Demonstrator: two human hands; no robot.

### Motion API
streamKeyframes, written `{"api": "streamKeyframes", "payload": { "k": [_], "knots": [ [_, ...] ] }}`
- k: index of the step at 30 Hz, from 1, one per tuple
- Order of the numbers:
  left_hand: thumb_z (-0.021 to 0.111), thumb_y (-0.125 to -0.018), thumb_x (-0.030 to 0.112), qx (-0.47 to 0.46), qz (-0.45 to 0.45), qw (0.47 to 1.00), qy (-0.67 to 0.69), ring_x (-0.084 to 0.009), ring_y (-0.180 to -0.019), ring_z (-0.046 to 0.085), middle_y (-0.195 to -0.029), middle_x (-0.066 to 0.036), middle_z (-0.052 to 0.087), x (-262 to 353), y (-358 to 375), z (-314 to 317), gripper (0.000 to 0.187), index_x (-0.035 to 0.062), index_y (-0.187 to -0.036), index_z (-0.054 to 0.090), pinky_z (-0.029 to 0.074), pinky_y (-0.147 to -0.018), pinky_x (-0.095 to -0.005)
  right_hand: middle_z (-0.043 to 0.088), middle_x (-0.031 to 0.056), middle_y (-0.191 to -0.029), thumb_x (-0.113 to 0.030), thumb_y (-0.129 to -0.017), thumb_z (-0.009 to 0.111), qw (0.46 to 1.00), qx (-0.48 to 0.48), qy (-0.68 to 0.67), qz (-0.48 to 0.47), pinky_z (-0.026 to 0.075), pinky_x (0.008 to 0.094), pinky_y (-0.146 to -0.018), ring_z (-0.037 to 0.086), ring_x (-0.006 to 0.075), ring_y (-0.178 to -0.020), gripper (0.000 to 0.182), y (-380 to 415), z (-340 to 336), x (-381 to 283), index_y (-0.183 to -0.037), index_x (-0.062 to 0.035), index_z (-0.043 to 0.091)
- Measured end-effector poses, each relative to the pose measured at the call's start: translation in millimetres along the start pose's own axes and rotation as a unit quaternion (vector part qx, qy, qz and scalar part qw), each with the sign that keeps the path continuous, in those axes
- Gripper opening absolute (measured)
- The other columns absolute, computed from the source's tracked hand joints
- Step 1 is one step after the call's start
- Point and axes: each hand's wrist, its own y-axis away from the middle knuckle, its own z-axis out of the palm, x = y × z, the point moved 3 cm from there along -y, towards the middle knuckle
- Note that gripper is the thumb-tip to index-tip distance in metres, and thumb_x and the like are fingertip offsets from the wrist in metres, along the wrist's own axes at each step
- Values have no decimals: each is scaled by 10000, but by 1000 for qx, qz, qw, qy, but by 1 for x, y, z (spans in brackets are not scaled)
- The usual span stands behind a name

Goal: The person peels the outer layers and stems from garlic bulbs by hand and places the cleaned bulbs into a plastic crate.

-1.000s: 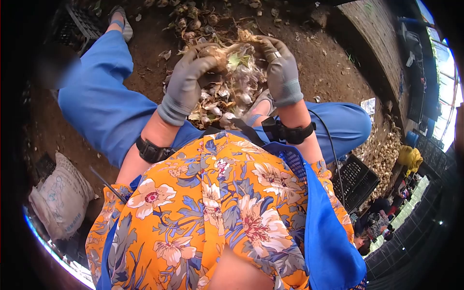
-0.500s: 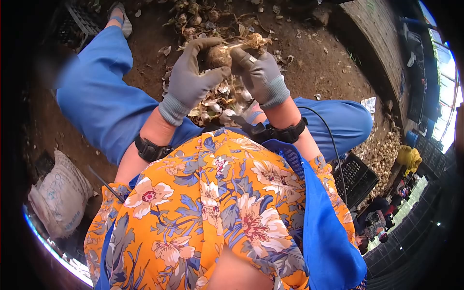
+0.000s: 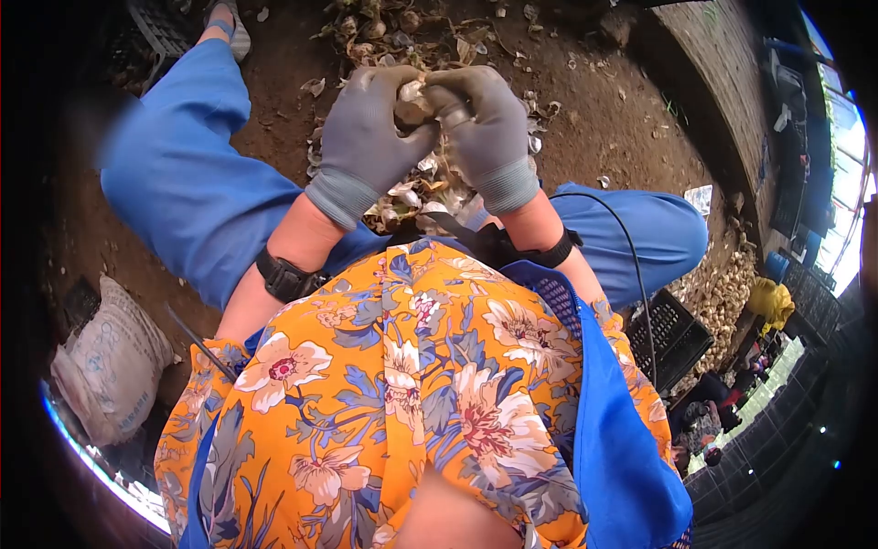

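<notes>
A garlic bulb, brown with a whitish patch on top, sits between my two gloved hands above the ground. My left hand is wrapped round its left side, fingers over the top and thumb below. From the other side my right hand closes in, fingers curled at the bulb's upper edge and thumb pressed near it. The right thumb is blurred, and what lies under those fingers is partly hidden. Loose garlic skins and pale bulbs lie just below the hands, between my legs.
More garlic with dry stalks lies on the soil ahead. A black crate and a garlic heap are at the right. A white sack stands at the left, another crate at upper left. A cable runs by my right arm.
My right hand has turned and curled its fingers over the bulb's top. The dry stalk end that stuck out to the right no longer shows. A whitish patch now shows on the bulb.
</notes>
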Motion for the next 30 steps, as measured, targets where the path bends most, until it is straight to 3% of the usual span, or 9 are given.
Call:
{"api": "streamKeyframes", "payload": {
  "k": [2,6,10,16,18,25,26,28,30],
  "knots": [
    [732,-644,149,-3,-16,1000,-5,-298,-920,586,-995,-138,588,-2,0,-4,495,47,-1107,587,481,-824,-365,636,49,-856,-122,-880,636,915,-31,-283,286,469,236,-695,580,106,-771,129,6,6,16,-943,-9,631],
    [731,-651,147,4,-9,1000,-2,-303,-897,593,-979,-136,593,1,-1,-5,457,58,-1077,591,490,-797,-375,630,55,-847,-118,-880,640,877,-41,-329,346,467,229,-688,573,99,-762,164,7,4,16,-958,23,611],
    [731,-649,145,19,41,998,-34,-309,-883,592,-970,-141,588,-1,-1,0,434,66,-1053,593,493,-780,-377,623,79,-833,-135,-823,701,999,-25,13,-45,477,247,-681,604,149,-761,187,-4,3,-7,-942,-15,621],
    [758,-635,212,10,20,1000,-14,-318,-890,584,-964,-148,578,-1,1,-4,477,82,-1057,574,494,-764,-391,629,33,-849,-88,-890,610,937,-54,-244,243,508,251,-663,585,91,-743,95,5,-3,18,-947,-13,616],
    [761,-635,209,7,-3,1000,4,-318,-895,581,-973,-149,574,-2,0,-4,483,78,-1060,573,490,-772,-389,630,22,-845,-136,-927,582,828,-71,-412,374,505,249,-696,583,102,-735,153,9,-3,24,-1022,-21,617],
    [734,-606,64,27,8,998,61,-288,-986,563,-1033,-141,575,-3,1,-7,521,33,-1101,575,455,-890,-357,622,35,-849,-110,-928,565,828,8,-442,346,507,231,-638,583,103,-697,150,12,-16,48,-1035,-9,589],
    [735,-604,56,37,3,997,63,-289,-999,558,-1044,-142,572,-3,1,-8,527,32,-1105,573,451,-899,-358,626,43,-839,-96,-919,569,851,35,-375,366,505,243,-643,581,115,-690,140,11,-23,57,-1026,-19,616],
    [733,-604,59,33,0,996,89,-290,-1000,557,-1049,-142,570,-3,2,-7,529,33,-1107,570,450,-899,-359,638,60,-841,-89,-893,604,992,-3,103,76,508,257,-655,599,135,-725,115,5,-35,69,-982,-34,651],
    [732,-605,62,29,-3,993,114,-291,-1000,556,-1054,-142,569,-4,2,-7,531,33,-1109,568,449,-899,-360,641,70,-843,-96,-873,631,989,-23,-26,141,509,267,-670,608,146,-747,109,8,-29,61,-958,-36,662]
  ]
}}
